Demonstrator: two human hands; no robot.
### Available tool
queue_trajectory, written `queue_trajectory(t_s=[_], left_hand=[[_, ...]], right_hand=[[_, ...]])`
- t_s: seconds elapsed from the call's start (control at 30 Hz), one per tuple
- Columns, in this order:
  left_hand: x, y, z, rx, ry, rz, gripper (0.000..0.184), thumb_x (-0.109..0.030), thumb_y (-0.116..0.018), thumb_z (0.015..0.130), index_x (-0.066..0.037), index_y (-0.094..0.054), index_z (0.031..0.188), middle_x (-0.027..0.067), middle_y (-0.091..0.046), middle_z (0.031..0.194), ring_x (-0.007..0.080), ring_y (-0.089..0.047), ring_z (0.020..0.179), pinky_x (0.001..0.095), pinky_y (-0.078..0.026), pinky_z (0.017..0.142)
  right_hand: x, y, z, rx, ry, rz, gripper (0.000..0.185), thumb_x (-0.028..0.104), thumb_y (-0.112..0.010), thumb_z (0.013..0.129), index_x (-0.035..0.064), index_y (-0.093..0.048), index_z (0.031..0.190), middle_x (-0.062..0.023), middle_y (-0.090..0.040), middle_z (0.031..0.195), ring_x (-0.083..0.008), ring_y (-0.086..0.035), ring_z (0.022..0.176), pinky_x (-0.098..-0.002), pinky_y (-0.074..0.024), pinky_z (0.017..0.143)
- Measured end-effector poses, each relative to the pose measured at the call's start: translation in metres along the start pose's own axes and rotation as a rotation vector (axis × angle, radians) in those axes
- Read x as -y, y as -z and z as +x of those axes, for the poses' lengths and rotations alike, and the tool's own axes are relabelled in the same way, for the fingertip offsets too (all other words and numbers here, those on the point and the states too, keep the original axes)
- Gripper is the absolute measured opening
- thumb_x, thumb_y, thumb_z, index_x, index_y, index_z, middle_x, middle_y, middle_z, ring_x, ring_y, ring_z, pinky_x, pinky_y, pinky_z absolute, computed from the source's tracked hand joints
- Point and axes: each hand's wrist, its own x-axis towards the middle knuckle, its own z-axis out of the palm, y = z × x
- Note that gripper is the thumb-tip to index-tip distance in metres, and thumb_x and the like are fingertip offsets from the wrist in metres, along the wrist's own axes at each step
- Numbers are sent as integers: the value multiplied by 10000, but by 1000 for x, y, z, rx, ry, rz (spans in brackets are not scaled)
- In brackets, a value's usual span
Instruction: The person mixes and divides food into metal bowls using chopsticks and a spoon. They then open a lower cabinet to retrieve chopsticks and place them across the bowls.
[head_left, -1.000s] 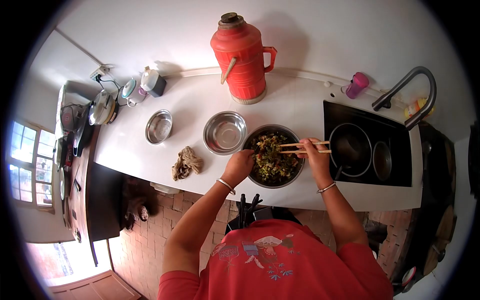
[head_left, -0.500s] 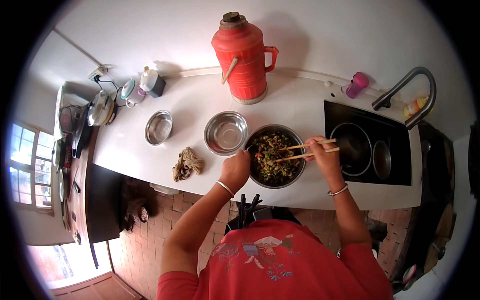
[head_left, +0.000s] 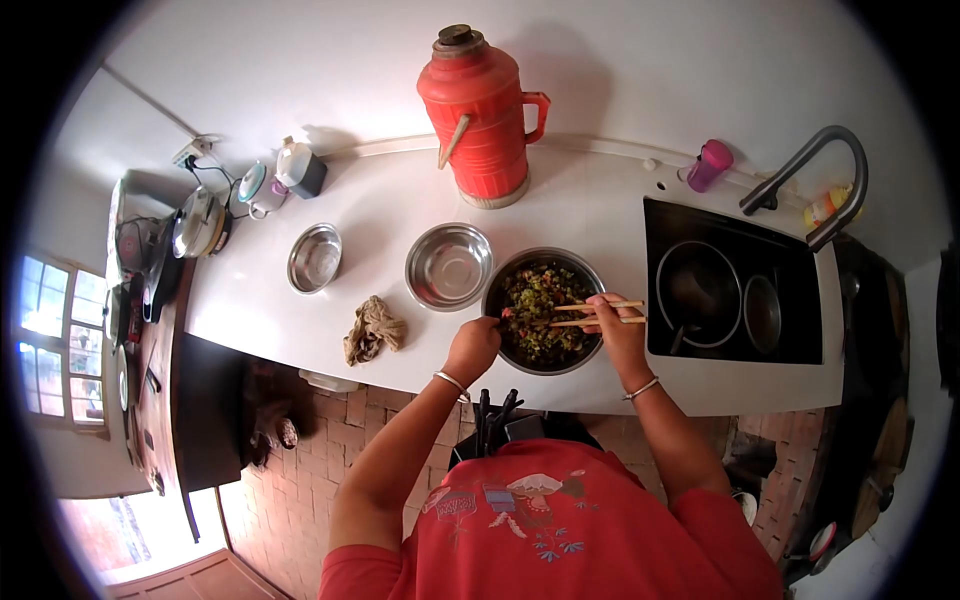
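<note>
A metal bowl (head_left: 598, 280) of chopped green filling with red and dark bits (head_left: 545, 305) stands on the white counter (head_left: 400, 215). At its left rim my left hand (head_left: 474, 346) is closed, seeming to grip the edge; its fingertips are partly hidden. Wooden chopsticks (head_left: 625, 303) are held in my right hand (head_left: 622, 335) over the right rim, slightly spread, with their tips in the filling. Just left of this bowl sits a second metal bowl (head_left: 449, 267), bare inside.
Farther left are a small metal bowl (head_left: 315, 258) and a crumpled cloth (head_left: 374, 331). A red thermos flask (head_left: 477, 125) stands behind. On the right are a black sink (head_left: 690, 220) holding a pan (head_left: 698, 293), a curved faucet (head_left: 855, 165) and a pink cup (head_left: 709, 165).
My right hand and the chopsticks have moved left, the tips deeper toward the bowl's middle. My left hand has slid a little toward me along the rim.
</note>
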Motion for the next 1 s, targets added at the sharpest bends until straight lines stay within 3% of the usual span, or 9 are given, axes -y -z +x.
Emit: queue_trajectory(t_s=[0.57,0.63,1.0], left_hand=[[-14,22,4,-20,-93,-89,248,-108,-518,812,39,-641,969,226,-646,858,337,-636,798,359,-491,720],[-14,24,5,-23,-76,-134,261,-134,-508,799,40,-645,936,254,-628,852,394,-604,846,407,-483,777],[-6,24,6,-8,-40,-167,266,-129,-518,780,36,-648,943,250,-628,855,388,-607,837,394,-480,772]], right_hand=[[35,3,-5,-18,63,11,244,188,-520,931,-37,-615,944,-98,-642,786,-125,-634,641,-225,-545,572],[37,2,-5,-18,59,11,241,186,-518,932,-33,-616,942,-98,-643,790,-125,-635,638,-227,-543,568],[35,-5,-5,-38,50,14,239,192,-528,926,-26,-624,946,-94,-641,781,-122,-631,619,-217,-533,552]])
